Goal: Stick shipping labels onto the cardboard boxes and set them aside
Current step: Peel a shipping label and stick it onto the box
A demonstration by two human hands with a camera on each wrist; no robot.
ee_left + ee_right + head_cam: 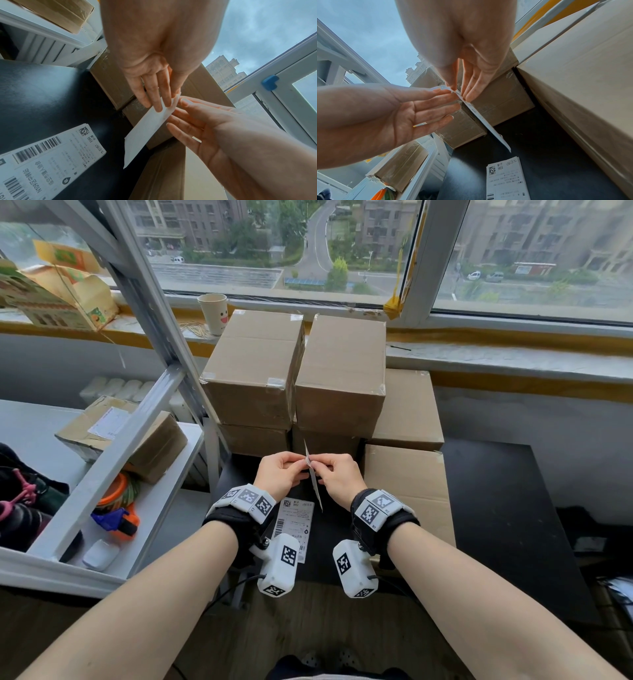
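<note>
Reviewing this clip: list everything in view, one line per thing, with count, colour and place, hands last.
held label: one, white, edge-on, between both hands
label stack: one, white with barcodes, on the black table
cardboard boxes: at least six, brown, stacked on the table below the window
black table: one, under boxes
labelled box: one, brown, on the white shelf at left
paper cup: one, pale, on the windowsill
tape dispenser: one, orange and blue, shelf
left hand: pinches the label's top
right hand: pinches the label's top
</note>
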